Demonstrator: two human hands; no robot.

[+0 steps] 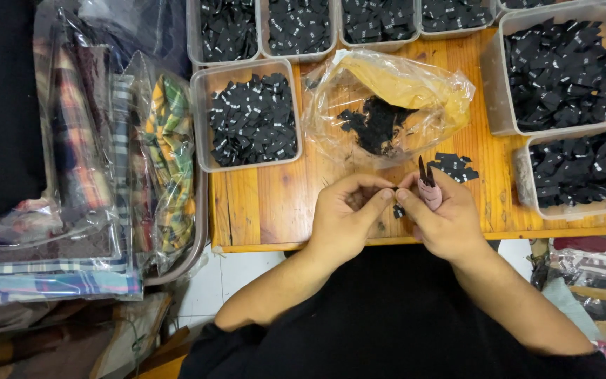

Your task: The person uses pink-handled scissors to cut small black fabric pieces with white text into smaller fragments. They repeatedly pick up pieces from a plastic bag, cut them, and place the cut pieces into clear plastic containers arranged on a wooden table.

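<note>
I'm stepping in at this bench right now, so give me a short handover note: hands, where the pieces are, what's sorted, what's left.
Left hand: fingertips pinch a small black label together with the right.
Right hand: shares that label and holds pink-handled snips, blades up.
Pieces: loose labels in the open plastic bag; a few on the wooden table at.
Done: clear tubs hold many labels.
Left: the bag's pile and the loose ones.
</note>
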